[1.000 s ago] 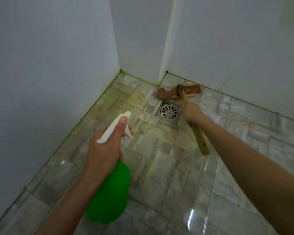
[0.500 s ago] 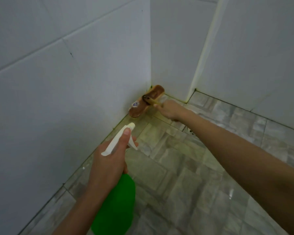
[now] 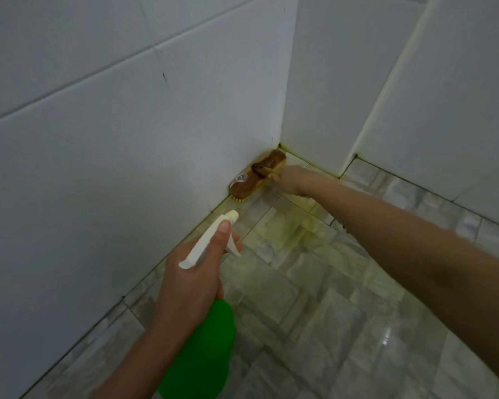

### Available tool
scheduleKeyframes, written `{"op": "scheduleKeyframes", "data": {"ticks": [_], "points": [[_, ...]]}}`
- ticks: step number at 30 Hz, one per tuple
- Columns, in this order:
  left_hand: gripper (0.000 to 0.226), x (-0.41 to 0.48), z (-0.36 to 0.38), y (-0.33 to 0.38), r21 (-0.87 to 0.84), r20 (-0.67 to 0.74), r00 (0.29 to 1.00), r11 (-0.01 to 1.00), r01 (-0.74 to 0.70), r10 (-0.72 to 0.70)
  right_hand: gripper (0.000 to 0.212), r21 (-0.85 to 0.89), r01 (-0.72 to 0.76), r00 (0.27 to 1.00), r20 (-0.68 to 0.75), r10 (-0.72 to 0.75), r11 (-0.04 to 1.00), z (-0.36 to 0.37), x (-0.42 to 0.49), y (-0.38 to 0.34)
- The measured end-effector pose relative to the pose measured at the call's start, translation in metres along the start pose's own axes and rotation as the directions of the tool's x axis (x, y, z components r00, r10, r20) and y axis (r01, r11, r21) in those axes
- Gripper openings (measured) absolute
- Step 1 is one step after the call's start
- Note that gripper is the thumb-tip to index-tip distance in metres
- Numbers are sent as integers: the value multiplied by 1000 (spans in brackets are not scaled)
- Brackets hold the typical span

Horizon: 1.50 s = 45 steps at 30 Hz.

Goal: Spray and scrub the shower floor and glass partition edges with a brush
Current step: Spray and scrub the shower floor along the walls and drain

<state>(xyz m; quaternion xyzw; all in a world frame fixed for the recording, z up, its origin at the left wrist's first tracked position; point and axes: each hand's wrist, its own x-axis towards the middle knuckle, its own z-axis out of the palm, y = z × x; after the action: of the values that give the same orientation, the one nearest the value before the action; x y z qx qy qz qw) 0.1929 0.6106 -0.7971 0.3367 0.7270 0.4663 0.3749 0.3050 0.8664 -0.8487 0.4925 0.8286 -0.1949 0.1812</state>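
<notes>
Right hand (image 3: 293,180) grips the brush (image 3: 257,175) handle, bristles pressed where floor (image 3: 329,312) meets wall (image 3: 127,168), at 12 o'clock. Left hand (image 3: 193,280) wraps a bottle (image 3: 199,349) at 6 o'clock. The floor looks wet, so the brush may skid and knuckles hit the wall.

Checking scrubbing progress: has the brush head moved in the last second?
Yes. The brush head moved left, from the foot of the white vertical strip to the base of the left wall, near the corner.

Brush (image 3: 257,174) against left wall (image 3: 98,139), beyond spray bottle (image 3: 202,347).
</notes>
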Motion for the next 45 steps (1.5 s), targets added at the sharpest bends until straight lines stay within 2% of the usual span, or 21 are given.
{"op": "scheduleKeyframes", "data": {"ticks": [3, 6, 8, 13, 16, 19, 21, 23, 25, 27, 30, 34, 40, 42, 45], "points": [[52, -2, -3, -3, -4, 3, 1000, 1000, 9, -9, 42, 33, 54, 999, -3, -54, 998, 1, -6, 16], [45, -3, -7, -2, -35, -3, 999, 999, 33, -34, 43, -16, -62, 993, 100, 64, 998, 0, -37, 51], [45, -3, -5, -3, -31, 16, 999, 999, 39, -39, 47, -66, -124, 985, 111, 131, 990, -4, -45, 54], [49, -3, 8, -8, -15, 45, 997, 998, 60, -60, 44, -22, 34, 999, 11, -34, 999, -8, -10, 22], [47, -2, 9, -12, -15, 67, 996, 998, 58, -57, 44, 10, 31, 999, 34, -31, 999, -8, -25, 42], [53, -2, 6, -12, -26, 77, 996, 998, 53, -51, 42, -42, -151, 974, 162, 156, 988, -7, -54, 88], [56, -3, 7, -12, 5, 89, 995, 999, 50, -50, 44, -105, -201, 959, 180, 217, 974, -15, -64, 85], [49, -5, 8, -12, 47, 105, 994, 998, 40, -45, 40, -72, -117, 984, 124, 125, 991, -18, -48, 64], [46, -5, 11, -15, 85, 108, 993, 996, 36, -45, 42, 51, -11, 999, 33, 9, 999, -17, -23, 38], [47, -4, 12, -18, 71, 89, 995, 997, 42, -48, 45, 80, 33, 999, -35, -31, 996, -18, -6, 29], [56, -1, 10, -18, 21, 62, 996, 998, 59, -60, 45, 43, -22, 999, 38, 21, 999, -17, -12, 51], [58, 1, 6, -14, 0, 56, 996, 997, 73, -73, 50, -26, -210, 965, 156, 211, 977, -23, -20, 72], [49, 5, 13, -12, 2, 74, 996, 998, 57, -57, 55, 50, -16, 999, -34, 18, 999, -12, 30, 38], [48, 4, 12, -12, -3, 81, 995, 999, 54, -53, 53, 17, -19, 1000, -9, 19, 1000, -5, 16, 56], [48, 3, 6, -13, -34, 71, 997, 998, 44, -42, 49, -15, -128, 989, 79, 128, 992, 3, -29, 85]]}}
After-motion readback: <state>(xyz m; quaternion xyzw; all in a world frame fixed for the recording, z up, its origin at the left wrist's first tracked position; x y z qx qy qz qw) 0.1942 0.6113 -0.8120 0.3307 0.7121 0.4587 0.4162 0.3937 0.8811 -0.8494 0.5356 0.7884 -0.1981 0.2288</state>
